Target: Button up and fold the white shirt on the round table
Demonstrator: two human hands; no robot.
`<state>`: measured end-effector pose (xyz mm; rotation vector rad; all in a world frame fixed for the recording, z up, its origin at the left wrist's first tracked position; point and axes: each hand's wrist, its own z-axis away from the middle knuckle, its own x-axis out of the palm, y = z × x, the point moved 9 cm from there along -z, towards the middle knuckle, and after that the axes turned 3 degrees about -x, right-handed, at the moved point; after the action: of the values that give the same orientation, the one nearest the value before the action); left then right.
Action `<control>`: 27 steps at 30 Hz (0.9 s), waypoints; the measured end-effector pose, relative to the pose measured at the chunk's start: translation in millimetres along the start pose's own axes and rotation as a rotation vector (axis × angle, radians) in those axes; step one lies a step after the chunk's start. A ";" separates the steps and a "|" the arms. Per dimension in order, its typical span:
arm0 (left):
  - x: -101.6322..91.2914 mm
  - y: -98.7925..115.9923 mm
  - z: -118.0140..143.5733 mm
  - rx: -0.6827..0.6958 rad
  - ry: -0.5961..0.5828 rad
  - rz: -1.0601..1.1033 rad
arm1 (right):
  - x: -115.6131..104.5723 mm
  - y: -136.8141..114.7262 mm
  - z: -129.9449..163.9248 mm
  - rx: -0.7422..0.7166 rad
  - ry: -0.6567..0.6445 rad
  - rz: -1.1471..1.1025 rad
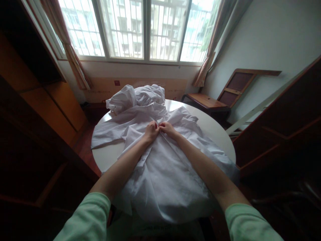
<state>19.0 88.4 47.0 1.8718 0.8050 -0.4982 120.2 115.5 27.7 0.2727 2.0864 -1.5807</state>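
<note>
A white shirt [165,180] lies spread over the round table, its near end hanging over the front edge. Close to its collar, my left hand [151,130] and my right hand [167,128] meet, fingers pinched on the front edges of the cloth. Both hands are closed, and the fingertips nearly touch each other. Whether a button sits between them is too small to tell. One sleeve [107,130] stretches out to the left across the tabletop. Behind the shirt is a heap of crumpled white cloth [140,97].
The white round table [215,129] has bare surface at its right and left rims. A wooden chair [208,100] stands back right by the wall. Orange cabinets [57,107] are on the left, a dark wooden panel [278,134] on the right. Barred windows [135,30] span the back.
</note>
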 end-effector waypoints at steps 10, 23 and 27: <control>-1.0 -2.1 0.3 -0.012 0.003 0.049 | -3.2 4.2 0.4 0.011 0.037 -0.077; -8.8 -10.1 1.8 -0.157 -0.011 0.220 | -4.7 2.4 3.1 -0.021 0.029 -0.101; -7.5 -17.8 0.1 -0.198 -0.020 0.297 | -2.0 1.2 3.1 -0.030 -0.020 -0.151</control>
<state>1.0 90.9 40.5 1.7598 0.5294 -0.2407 123.4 113.2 27.0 0.0907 2.1573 -1.6288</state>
